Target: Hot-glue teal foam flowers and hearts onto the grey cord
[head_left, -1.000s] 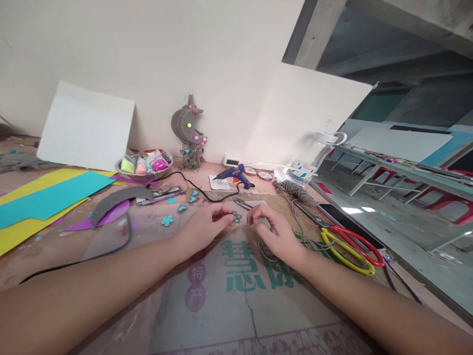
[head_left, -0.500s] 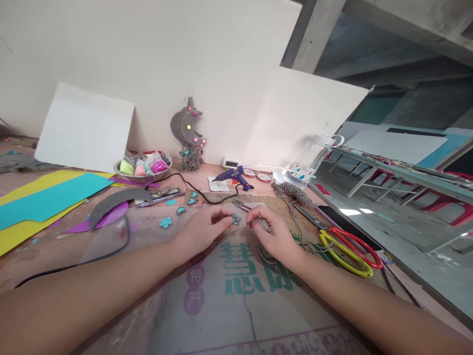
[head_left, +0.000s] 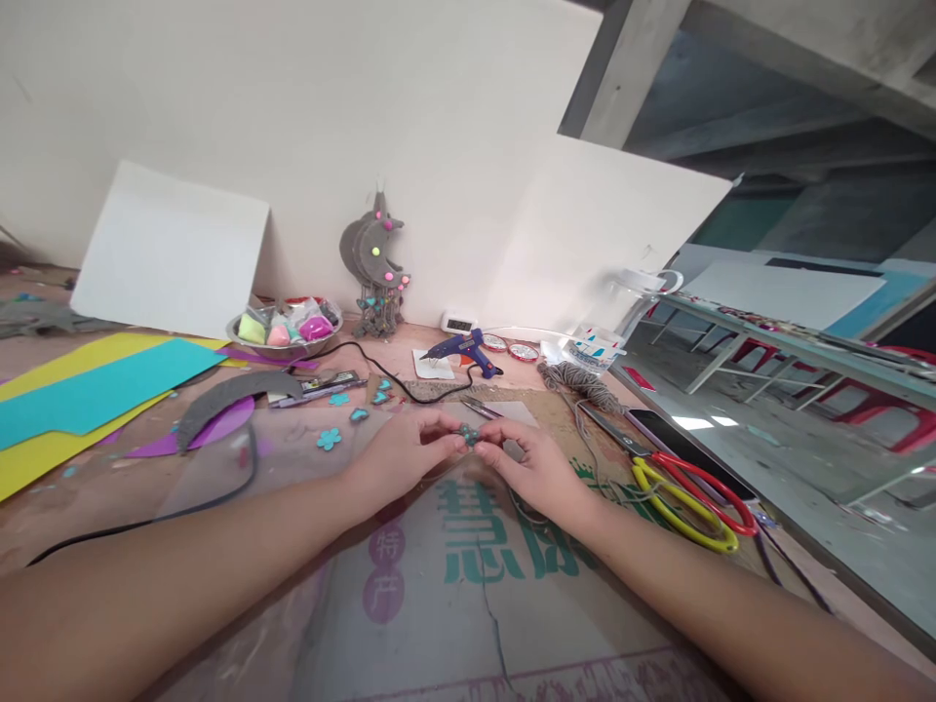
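A small grey-teal flower (head_left: 469,435) is pinched between my two hands over the printed cardboard. My left hand (head_left: 409,450) grips its left side with thumb and forefinger. From the right, the fingertips of my right hand (head_left: 532,460) close on its other edge. A thin grey cord (head_left: 491,614) lies on the cardboard below my hands. To the left rest a turquoise flower (head_left: 329,439) and a turquoise heart (head_left: 358,415). Just behind my fingers lies a pointed metal tool (head_left: 481,409), partly hidden.
A blue glue gun (head_left: 462,351) stands behind my hands, its black cable running left. Scissors (head_left: 687,492), a phone (head_left: 687,448) and a grey yarn bundle (head_left: 581,383) lie on the right. A bowl of coloured clay (head_left: 284,336) and a grey moon ornament (head_left: 376,258) are at the back.
My right hand has moved left to the flower, and its fingers have closed on the flower's edge. My left hand has stayed almost in place, holding it.
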Tool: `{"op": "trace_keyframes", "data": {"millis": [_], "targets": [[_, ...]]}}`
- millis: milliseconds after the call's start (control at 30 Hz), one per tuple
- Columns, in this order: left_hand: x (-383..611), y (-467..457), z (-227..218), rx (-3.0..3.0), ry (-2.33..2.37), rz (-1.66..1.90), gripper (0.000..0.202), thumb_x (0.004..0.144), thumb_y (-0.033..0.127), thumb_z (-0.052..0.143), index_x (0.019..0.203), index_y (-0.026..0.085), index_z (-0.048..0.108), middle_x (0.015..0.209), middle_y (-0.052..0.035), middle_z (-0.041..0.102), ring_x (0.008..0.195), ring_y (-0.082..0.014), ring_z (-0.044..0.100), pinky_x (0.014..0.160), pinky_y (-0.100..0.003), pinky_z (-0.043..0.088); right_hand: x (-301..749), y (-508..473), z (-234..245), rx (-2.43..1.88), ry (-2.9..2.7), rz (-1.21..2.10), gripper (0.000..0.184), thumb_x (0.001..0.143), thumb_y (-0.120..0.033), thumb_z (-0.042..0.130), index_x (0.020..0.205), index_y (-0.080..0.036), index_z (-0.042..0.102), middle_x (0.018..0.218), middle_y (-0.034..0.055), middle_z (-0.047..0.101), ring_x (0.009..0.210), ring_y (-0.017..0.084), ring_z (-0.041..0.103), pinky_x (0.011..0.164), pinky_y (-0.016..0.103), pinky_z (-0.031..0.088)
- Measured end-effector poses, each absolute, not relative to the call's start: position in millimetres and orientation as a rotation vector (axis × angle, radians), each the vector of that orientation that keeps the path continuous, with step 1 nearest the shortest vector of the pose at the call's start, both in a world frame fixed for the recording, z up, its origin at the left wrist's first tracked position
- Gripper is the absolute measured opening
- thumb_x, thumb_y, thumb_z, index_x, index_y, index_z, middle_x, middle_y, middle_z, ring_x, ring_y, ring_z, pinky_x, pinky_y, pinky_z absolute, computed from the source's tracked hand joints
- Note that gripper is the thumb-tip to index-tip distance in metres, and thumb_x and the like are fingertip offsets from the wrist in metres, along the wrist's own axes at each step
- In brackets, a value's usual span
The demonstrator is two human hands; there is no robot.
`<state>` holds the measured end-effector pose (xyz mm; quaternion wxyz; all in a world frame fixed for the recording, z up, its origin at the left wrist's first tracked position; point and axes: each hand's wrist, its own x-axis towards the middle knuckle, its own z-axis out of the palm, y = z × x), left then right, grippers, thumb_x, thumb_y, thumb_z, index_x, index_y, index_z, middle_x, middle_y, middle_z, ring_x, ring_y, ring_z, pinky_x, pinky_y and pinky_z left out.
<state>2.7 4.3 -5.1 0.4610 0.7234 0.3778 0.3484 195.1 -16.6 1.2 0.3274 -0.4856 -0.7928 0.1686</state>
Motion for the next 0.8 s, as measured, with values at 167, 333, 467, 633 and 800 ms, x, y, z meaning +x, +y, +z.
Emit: {"op": "trace_keyframes", "data": {"millis": [167, 333, 467, 633, 800], "targets": [[3.5, 3.1, -3.1, 1.762, 0.917, 0.841, 0.016, 0.078, 0.026, 0.053, 0.082, 0.015, 0.063, 0.069, 0.0012, 0.060, 0.059, -0.0094, 0.049, 0.054, -0.019, 0.037, 193.6, -17.2, 2.3, -1.267, -2.131, 0.373, 0.015, 0.086, -0.027, 0.050, 0.077, -0.019, 0.059, 0.072, 0.0003, 0.061, 0.068, 0.014, 0.055, 0.065, 0.024, 0.042], [3.9, -0.2, 2.7, 1.795, 0.985, 0.897, 0.016, 0.079, 0.028, 0.052, 0.082, 0.016, 0.063, 0.065, 0.0028, 0.057, 0.056, -0.0083, 0.045, 0.052, -0.019, 0.035, 194.1, -17.8, 0.3, -1.285, -2.134, 0.363, 0.015, 0.085, -0.028, 0.049, 0.075, -0.019, 0.056, 0.070, -0.0004, 0.058, 0.067, 0.013, 0.053, 0.064, 0.023, 0.042], [3.6, -1.1, 2.1, 1.820, 1.019, 0.882, 0.017, 0.079, 0.027, 0.050, 0.077, 0.015, 0.061, 0.060, 0.0032, 0.054, 0.054, -0.0084, 0.044, 0.050, -0.019, 0.034, 192.9, -18.5, 0.8, -1.286, -2.140, 0.387, 0.016, 0.086, -0.029, 0.049, 0.076, -0.018, 0.057, 0.072, 0.0003, 0.060, 0.068, 0.013, 0.054, 0.066, 0.024, 0.043], [3.6, -0.7, 1.5, 1.856, 0.984, 0.877, 0.014, 0.077, 0.022, 0.049, 0.070, 0.015, 0.059, 0.057, 0.0043, 0.051, 0.052, -0.0075, 0.042, 0.049, -0.018, 0.033, 192.4, -19.6, 2.8, -1.262, -2.138, 0.393, 0.015, 0.086, -0.028, 0.051, 0.080, -0.019, 0.060, 0.078, 0.0016, 0.064, 0.074, 0.015, 0.058, 0.069, 0.025, 0.044], [2.8, -0.1, 0.7, 1.847, 0.983, 0.839, 0.016, 0.077, 0.024, 0.048, 0.070, 0.015, 0.059, 0.055, 0.0043, 0.050, 0.051, -0.0079, 0.043, 0.047, -0.018, 0.032, 192.8, -20.5, 2.3, -1.249, -2.155, 0.386, 0.014, 0.086, -0.027, 0.050, 0.080, -0.019, 0.060, 0.077, 0.0016, 0.064, 0.075, 0.015, 0.058, 0.069, 0.025, 0.044]]}}
